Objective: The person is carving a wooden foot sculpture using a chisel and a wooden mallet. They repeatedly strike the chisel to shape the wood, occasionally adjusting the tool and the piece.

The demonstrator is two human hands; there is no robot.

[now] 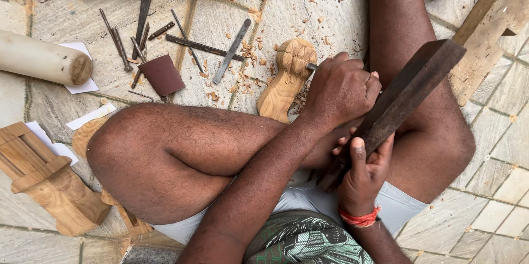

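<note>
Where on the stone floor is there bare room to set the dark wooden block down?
Free: the tiles at lower right, outside the right knee, and the strip between the pale cylinder and the left knee. Crowded: the chisels, sandpaper and chips left of the carved piece, which the left hand works; the right hand holds the block.

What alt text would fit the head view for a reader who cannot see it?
Seated cross-legged on stone paving, a person's left hand holds a chisel against a carved wooden piece, while the right hand grips a dark wooden block. Metal tools lie nearby.
</note>
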